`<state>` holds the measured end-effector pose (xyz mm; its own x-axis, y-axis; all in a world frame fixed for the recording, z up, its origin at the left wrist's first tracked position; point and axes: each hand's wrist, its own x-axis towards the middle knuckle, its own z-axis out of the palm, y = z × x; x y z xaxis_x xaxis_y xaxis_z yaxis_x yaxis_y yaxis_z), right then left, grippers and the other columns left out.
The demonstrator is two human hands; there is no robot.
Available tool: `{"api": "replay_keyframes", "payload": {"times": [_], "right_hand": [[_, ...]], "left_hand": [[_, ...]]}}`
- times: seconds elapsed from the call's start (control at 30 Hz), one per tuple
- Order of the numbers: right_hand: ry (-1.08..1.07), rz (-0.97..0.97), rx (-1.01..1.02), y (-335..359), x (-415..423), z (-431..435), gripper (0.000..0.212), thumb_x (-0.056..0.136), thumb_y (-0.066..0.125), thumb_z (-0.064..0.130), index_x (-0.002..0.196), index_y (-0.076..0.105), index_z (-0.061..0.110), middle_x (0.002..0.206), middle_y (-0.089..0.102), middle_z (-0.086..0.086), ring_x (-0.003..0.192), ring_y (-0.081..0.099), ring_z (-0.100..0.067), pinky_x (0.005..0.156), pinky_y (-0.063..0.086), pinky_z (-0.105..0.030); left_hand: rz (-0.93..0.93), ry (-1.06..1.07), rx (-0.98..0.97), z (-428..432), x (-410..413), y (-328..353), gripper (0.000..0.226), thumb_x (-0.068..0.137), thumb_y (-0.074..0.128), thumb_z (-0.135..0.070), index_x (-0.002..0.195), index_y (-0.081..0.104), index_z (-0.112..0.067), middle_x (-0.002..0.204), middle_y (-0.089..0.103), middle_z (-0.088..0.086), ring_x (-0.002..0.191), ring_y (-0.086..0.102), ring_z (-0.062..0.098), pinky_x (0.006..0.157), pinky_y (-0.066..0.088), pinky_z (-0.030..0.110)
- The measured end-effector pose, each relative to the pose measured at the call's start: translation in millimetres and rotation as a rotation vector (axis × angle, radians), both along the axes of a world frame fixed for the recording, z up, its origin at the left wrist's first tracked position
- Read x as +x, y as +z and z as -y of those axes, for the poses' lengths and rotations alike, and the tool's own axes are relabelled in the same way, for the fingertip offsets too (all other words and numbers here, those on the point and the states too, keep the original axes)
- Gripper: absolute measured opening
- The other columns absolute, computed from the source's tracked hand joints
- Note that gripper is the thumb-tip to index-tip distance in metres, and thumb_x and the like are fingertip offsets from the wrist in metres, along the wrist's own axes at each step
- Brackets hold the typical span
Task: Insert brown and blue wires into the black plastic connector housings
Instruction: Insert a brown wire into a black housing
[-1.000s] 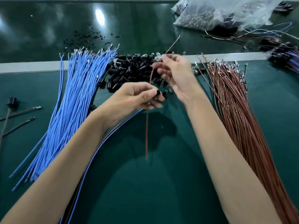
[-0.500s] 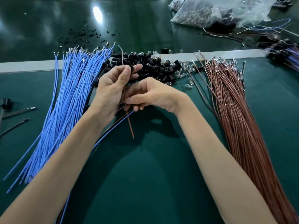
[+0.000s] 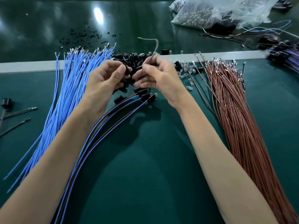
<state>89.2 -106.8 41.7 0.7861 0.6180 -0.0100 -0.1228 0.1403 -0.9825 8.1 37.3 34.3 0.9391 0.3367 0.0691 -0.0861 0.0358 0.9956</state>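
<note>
Worktop (image 3: pixel 145 183), green: all stock was carried on it.
Loose brown wires (image 3: pixel 234 110): a large bundle was laid at right.
Loose blue wires (image 3: pixel 69 97): a large bundle was laid at left. Most of both was judged yet to be fitted.
Finished leads (image 3: pixel 144 96): only a few were laid between the forearms, housings attached.
Black housings (image 3: pixel 129 58): heaped beyond the hands.
Left hand (image 3: pixel 103 78): one held housing (image 3: pixel 127 70) was pinched.
Right hand (image 3: pixel 161 76): one held brown wire (image 3: pixel 156 46) was pinched, its insertion judged unfinished.
</note>
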Motion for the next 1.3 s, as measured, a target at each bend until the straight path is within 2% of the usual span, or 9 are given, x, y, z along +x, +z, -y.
{"api": "replay_keyframes", "payload": {"times": [0.07,0.17,0.37,0.53,0.7,0.8,1.0,1.13,1.3], "right_hand": [[-0.146,0.054,0.075,-1.1,4.8,3.5,0.015,0.095,0.048,-0.005,0.090,0.045,0.009,0.074,0.070,-0.008,0.059,0.068,-0.016,0.056,0.053,-0.019],[-0.254,0.102,0.139,-1.6,10.8,9.5,0.021,0.090,0.055,-0.009,0.093,0.048,0.010,0.074,0.070,-0.005,0.062,0.066,-0.013,0.062,0.052,-0.020],[-0.255,0.203,0.101,-2.0,6.6,7.3,0.016,0.089,0.058,-0.006,0.090,0.056,0.010,0.076,0.070,-0.004,0.064,0.066,-0.011,0.065,0.052,-0.021],[-0.272,0.253,0.056,-2.7,5.2,4.1,0.015,0.090,0.058,-0.006,0.091,0.055,0.010,0.078,0.068,-0.007,0.065,0.066,-0.012,0.065,0.052,-0.022],[-0.312,0.284,0.044,-3.1,4.1,2.7,0.014,0.090,0.057,-0.006,0.092,0.054,0.008,0.079,0.068,-0.006,0.065,0.066,-0.011,0.066,0.053,-0.022],[-0.344,0.295,0.056,-1.6,4.6,2.1,0.015,0.090,0.056,-0.006,0.091,0.053,0.008,0.079,0.068,-0.006,0.065,0.066,-0.011,0.067,0.053,-0.023],[-0.285,0.291,0.019,-2.3,3.5,2.5,0.011,0.091,0.057,-0.004,0.092,0.055,0.006,0.077,0.068,-0.004,0.065,0.066,-0.011,0.065,0.053,-0.022],[-0.279,0.281,0.024,-2.8,2.6,1.9,0.011,0.090,0.058,-0.005,0.092,0.056,0.006,0.078,0.068,-0.005,0.066,0.066,-0.012,0.067,0.053,-0.023],[-0.214,0.337,-0.052,-6.2,-5.0,-8.3,0.013,0.090,0.057,-0.006,0.089,0.055,0.006,0.077,0.067,-0.008,0.064,0.065,-0.013,0.067,0.053,-0.024]], "left_hand": [[-0.008,0.007,0.054,-4.4,0.0,-2.7,0.002,0.089,0.057,-0.021,0.091,0.057,-0.019,0.085,0.071,-0.013,0.083,0.063,0.001,0.079,0.051,0.019],[-0.029,0.016,0.222,-8.1,0.2,-5.4,0.010,0.089,0.062,-0.012,0.090,0.058,-0.022,0.086,0.068,-0.007,0.082,0.064,0.005,0.081,0.053,0.020],[-0.057,-0.008,0.414,-8.0,-0.7,-8.8,0.014,0.084,0.070,-0.013,0.093,0.064,-0.022,0.088,0.069,0.007,0.080,0.066,0.017,0.079,0.053,0.023],[-0.040,-0.006,0.492,-3.9,-1.6,-8.3,0.017,0.083,0.071,-0.011,0.099,0.066,-0.012,0.083,0.065,0.004,0.075,0.062,0.014,0.071,0.049,0.013],[-0.045,0.004,0.492,-1.4,-1.1,-8.2,0.015,0.083,0.071,-0.012,0.097,0.065,-0.013,0.086,0.064,0.008,0.079,0.061,0.017,0.074,0.049,0.020],[-0.046,0.003,0.485,-2.1,-1.9,-8.0,0.014,0.083,0.071,-0.013,0.096,0.066,-0.015,0.084,0.064,0.005,0.078,0.061,0.015,0.072,0.049,0.019],[-0.061,0.011,0.487,-2.1,-1.8,-8.5,0.014,0.084,0.071,-0.014,0.097,0.066,-0.014,0.085,0.066,0.008,0.079,0.063,0.020,0.074,0.052,0.025],[-0.066,0.028,0.488,-2.2,-1.1,-8.6,0.013,0.084,0.071,-0.016,0.096,0.066,-0.013,0.084,0.066,0.008,0.077,0.061,0.017,0.070,0.050,0.018],[-0.076,0.017,0.496,0.4,-2.4,-8.6,0.012,0.084,0.071,-0.016,0.094,0.067,-0.012,0.087,0.066,0.011,0.078,0.061,0.019,0.075,0.052,0.026]]}}
